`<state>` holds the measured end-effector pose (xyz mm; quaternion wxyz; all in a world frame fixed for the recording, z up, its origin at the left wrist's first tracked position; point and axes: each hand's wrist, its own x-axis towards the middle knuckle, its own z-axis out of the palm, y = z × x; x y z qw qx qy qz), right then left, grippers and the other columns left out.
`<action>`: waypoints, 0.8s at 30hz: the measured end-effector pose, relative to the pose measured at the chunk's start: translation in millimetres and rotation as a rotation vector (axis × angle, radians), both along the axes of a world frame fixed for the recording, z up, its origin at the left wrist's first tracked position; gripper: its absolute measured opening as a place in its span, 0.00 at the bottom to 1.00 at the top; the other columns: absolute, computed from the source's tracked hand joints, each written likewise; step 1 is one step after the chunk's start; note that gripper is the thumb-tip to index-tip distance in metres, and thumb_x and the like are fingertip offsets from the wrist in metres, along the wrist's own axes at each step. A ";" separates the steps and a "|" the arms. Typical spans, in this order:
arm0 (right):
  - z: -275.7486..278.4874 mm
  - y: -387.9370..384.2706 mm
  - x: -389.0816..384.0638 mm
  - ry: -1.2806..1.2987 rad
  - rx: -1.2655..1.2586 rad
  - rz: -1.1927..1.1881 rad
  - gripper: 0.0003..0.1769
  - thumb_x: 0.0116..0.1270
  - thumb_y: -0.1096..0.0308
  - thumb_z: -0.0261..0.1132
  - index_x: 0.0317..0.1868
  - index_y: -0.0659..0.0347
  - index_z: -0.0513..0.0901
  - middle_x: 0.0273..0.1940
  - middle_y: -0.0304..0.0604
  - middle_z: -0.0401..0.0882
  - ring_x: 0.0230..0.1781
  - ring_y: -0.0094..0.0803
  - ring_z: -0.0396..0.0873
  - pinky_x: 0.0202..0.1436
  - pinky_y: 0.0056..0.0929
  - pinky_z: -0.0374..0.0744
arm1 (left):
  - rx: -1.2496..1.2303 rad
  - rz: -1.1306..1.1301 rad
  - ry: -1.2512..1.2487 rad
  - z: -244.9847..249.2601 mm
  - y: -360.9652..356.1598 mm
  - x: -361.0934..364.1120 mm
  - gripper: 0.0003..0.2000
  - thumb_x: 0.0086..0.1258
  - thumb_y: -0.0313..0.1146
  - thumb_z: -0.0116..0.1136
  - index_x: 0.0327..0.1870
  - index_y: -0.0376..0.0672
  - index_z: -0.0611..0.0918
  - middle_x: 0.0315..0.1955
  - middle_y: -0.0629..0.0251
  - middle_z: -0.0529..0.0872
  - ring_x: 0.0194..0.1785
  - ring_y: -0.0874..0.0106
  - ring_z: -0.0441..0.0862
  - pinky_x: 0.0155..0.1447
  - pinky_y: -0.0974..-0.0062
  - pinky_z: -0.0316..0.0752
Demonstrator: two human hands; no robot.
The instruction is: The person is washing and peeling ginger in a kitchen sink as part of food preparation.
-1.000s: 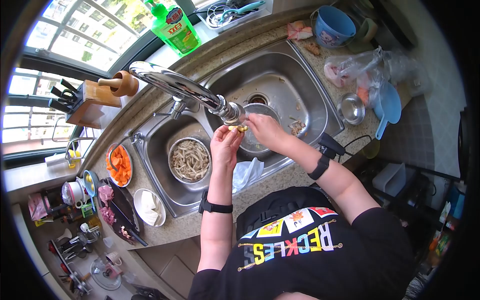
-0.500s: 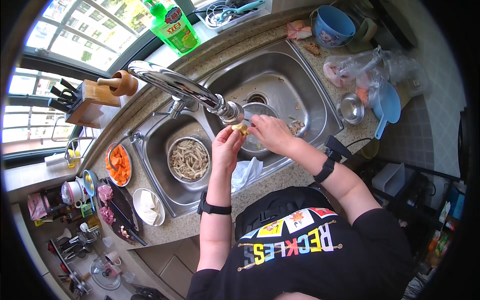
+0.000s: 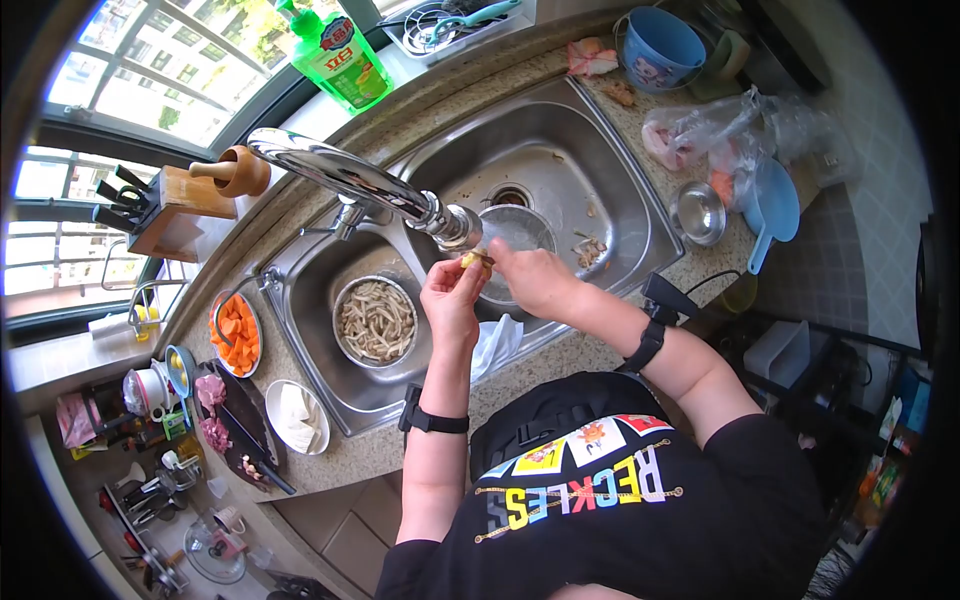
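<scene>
Kitchen corner by a big sunny window, speckled stone counter, and a stainless steel double-basin sink in the middle of it all. Both hands are up over the divider of that sink, right under the spout of the curved chrome faucet. The left hand has its fingers curled in tight, thumb and fingertips pinched on a small yellow-brown lump. The right hand comes in from the other side, fingertips closed on the same lump, so it's gripped between the two.

In the sink's left basin sits a round steel bowl of pale strips; the right basin has a clear round bowl near the drain. Left of the sink there's a plate of orange carrot chunks and a white plate. Behind the sink: a green dish soap bottle and a wooden knife block. Right of the sink, a small steel bowl and a blue plastic scoop.
</scene>
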<state>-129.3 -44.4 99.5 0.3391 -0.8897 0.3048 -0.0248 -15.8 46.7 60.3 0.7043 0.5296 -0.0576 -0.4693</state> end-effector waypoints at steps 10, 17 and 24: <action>4.1 -13.1 -5.8 -0.084 0.042 -0.085 0.10 0.59 0.71 0.51 0.43 0.56 0.69 0.27 0.58 0.78 0.33 0.55 0.78 0.35 0.50 0.75 | -0.036 0.053 -0.131 0.7 -3.6 -1.7 0.07 0.59 0.21 0.61 0.35 0.35 0.77 0.33 0.61 0.82 0.34 0.75 0.81 0.41 0.81 0.77; -22.9 -33.2 -9.3 0.042 -0.035 -0.145 0.05 0.65 0.69 0.50 0.40 0.58 0.68 0.26 0.57 0.77 0.31 0.56 0.76 0.32 0.52 0.72 | -0.056 0.031 -0.152 15.2 -3.9 -4.9 0.07 0.57 0.19 0.61 0.36 0.33 0.77 0.34 0.59 0.83 0.36 0.74 0.81 0.45 0.79 0.77; 1.9 -10.1 -6.1 -0.162 -0.025 -0.097 0.12 0.66 0.59 0.53 0.37 0.60 0.68 0.25 0.56 0.78 0.30 0.54 0.77 0.31 0.50 0.73 | -0.092 0.007 -0.139 16.3 -4.3 -4.2 0.07 0.58 0.19 0.61 0.36 0.34 0.77 0.34 0.60 0.83 0.35 0.74 0.81 0.43 0.80 0.76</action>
